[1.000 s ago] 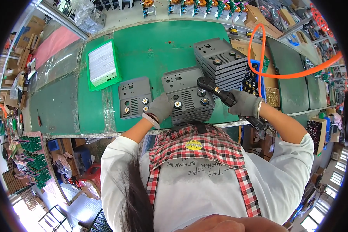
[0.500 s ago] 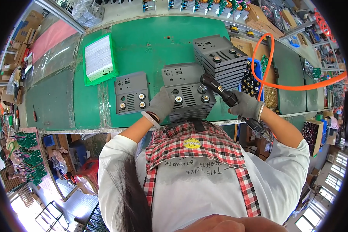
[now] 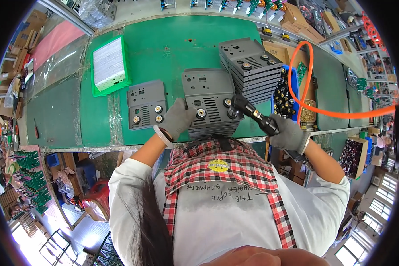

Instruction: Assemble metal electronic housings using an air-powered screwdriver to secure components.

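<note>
A grey metal panel (image 3: 208, 84), slotted and bent up at its far side, tops a short stack in front of me. Brass-centred nuts sit on its flat part. My left hand (image 3: 180, 119), in a grey glove, grips the panel's left edge beside one nut (image 3: 201, 113). In my gloved right hand (image 3: 289, 133) is a black air ratchet wrench (image 3: 264, 122), fingers wrapped round its body. Its socket stands over the panel's near right corner and hides the fitting there. Just beyond it, another nut (image 3: 227, 102) shows.
A single panel (image 3: 146, 99) lies left; a taller panel stack (image 3: 252, 82) stands back right. Beyond are a green tray (image 3: 127, 73) with white sheets, a blue bin (image 3: 296, 95) of black fittings and a box of small brass parts (image 3: 309, 113). An orange air hose (image 3: 341, 114) loops at right.
The wrench head has moved from the far right nut to the near right corner of the panel, leaving the far nut uncovered. My left hand stays at the panel's left edge.
</note>
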The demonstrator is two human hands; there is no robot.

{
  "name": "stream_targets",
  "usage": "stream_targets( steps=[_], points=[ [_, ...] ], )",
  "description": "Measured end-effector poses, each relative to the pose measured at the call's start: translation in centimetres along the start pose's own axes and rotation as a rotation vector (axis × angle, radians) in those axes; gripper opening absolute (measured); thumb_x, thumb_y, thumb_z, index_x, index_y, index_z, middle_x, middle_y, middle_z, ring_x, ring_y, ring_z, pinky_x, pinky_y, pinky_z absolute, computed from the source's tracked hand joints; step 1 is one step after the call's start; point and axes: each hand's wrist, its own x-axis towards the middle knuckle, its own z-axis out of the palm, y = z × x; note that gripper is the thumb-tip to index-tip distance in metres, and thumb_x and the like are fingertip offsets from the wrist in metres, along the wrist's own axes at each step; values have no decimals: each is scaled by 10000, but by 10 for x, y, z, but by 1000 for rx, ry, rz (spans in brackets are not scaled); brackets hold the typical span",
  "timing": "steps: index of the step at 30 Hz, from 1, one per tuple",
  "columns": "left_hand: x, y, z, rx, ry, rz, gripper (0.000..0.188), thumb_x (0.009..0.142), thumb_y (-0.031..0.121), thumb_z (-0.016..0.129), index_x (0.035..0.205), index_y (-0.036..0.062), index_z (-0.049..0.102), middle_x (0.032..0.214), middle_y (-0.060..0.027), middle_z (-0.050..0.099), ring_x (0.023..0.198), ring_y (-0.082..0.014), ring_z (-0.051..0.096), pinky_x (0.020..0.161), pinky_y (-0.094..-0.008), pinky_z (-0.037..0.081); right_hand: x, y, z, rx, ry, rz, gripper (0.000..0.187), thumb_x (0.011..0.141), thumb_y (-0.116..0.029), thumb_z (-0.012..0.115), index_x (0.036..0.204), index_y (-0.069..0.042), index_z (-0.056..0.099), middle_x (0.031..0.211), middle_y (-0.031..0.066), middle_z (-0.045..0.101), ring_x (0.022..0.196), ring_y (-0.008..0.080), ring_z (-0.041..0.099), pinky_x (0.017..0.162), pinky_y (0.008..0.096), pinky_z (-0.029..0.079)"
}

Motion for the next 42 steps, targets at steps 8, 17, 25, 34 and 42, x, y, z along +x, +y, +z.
stream_targets(
  steps=[8,17,25,34,42],
  points=[
    [12,-28,30,-948,-101,-17,210,717,36,473,923,-1,483,902,-80,541,814,-205,564,693,-315,477,0,19,30,-75,83,-4,505,617,-224,625,1055,-58,436,744,184,576,718,331,582,650,370,453],
    [2,-3,33,-1074,-15,-137,58,802,102,463,836,70,497,806,-46,539,721,-166,565,624,-317,492,5,28,33,-110,111,-24,506,576,-177,638,1037,-57,468,683,138,558,602,272,567,550,339,439],
    [13,-27,46,-969,90,-21,110,795,92,460,879,38,507,804,-61,551,752,-181,572,647,-328,492,7,-5,15,-81,4,-118,532,573,-191,644,1054,-45,469,703,132,569,632,264,572,593,339,443],
    [3,-16,32,473,131,427,240,729,145,568,951,58,543,938,-162,541,901,-293,525,785,-331,438,37,-46,27,-159,-114,-95,648,589,-218,651,1160,-37,404,770,159,586,706,274,596,628,338,460],
    [23,-35,39,467,166,388,444,613,65,659,1039,93,536,944,-103,590,905,-270,547,813,-311,429,35,-46,32,36,-149,-135,601,584,-179,659,1119,-21,436,749,111,563,640,194,557,591,303,448]
  ],
)
